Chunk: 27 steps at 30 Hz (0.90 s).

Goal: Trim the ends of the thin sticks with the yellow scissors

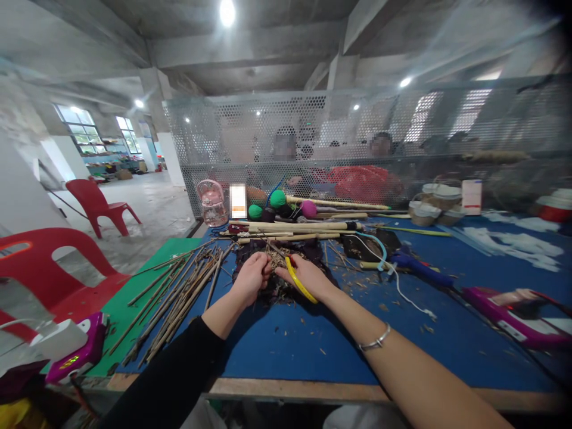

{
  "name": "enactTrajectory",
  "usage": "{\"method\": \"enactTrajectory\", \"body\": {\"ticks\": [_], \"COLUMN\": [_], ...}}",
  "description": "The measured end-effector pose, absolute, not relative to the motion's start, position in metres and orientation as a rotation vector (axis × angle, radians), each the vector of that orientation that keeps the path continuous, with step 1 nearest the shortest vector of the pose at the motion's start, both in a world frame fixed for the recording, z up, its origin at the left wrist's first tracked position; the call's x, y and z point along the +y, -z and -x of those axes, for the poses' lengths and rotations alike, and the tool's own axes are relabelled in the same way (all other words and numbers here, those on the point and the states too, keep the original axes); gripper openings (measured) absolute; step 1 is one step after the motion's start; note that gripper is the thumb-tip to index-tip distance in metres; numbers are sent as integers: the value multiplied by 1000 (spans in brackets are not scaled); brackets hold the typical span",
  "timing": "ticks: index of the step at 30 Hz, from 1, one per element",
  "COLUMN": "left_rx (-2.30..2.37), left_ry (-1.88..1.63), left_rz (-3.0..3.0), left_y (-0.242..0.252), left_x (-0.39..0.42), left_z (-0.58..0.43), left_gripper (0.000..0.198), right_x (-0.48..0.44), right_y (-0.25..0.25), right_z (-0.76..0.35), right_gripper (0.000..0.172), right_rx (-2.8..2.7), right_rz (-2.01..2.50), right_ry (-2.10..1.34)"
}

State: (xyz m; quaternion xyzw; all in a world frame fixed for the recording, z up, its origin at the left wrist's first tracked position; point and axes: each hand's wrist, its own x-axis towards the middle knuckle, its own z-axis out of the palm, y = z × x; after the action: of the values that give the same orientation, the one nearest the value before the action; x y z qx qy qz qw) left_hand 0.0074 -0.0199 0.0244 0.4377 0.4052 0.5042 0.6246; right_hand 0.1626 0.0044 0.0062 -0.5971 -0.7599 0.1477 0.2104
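Observation:
My right hand (306, 275) is closed round a pair of yellow-handled scissors (298, 281); a thin dark blade points up and left from it. Close by on the left, my left hand (254, 275) is closed in a pinch over a heap of dry plant scraps (279, 292). What its fingers hold is too small to make out. The scraps lie on a dark cloth (319, 253) on the blue tabletop (295, 351). Left of my left hand, a loose bundle of thin brown sticks (183, 307) lies slanting across the blue and green surface.
Pale thick canes (295, 226) lie behind my hands, near green balls (277, 198) and a pink ball (308, 208). A perforated metal screen (250, 128) stands at the back. Purple devices sit at both sides, with a white cord (404, 292) on the right. Red chairs (67, 268) stand left.

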Motion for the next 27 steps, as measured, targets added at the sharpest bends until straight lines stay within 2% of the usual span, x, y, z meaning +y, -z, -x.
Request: {"method": "enactTrajectory", "body": {"ticks": [16,27], "left_rx": [942,1067], "left_ry": [-1211,-1214], "left_rz": [-971,-985], "left_y": [-11,-12], "left_x": [-15,-13], "left_z": [-9,-5], "left_gripper": [37,25], "right_x": [-2,5], "right_y": [-6,-3], "right_z": [-157,-159], "right_gripper": [43,49], "right_rx": [-2038,-2054], "right_rz": [1614,1645], "right_ry": [-425,-461]}}
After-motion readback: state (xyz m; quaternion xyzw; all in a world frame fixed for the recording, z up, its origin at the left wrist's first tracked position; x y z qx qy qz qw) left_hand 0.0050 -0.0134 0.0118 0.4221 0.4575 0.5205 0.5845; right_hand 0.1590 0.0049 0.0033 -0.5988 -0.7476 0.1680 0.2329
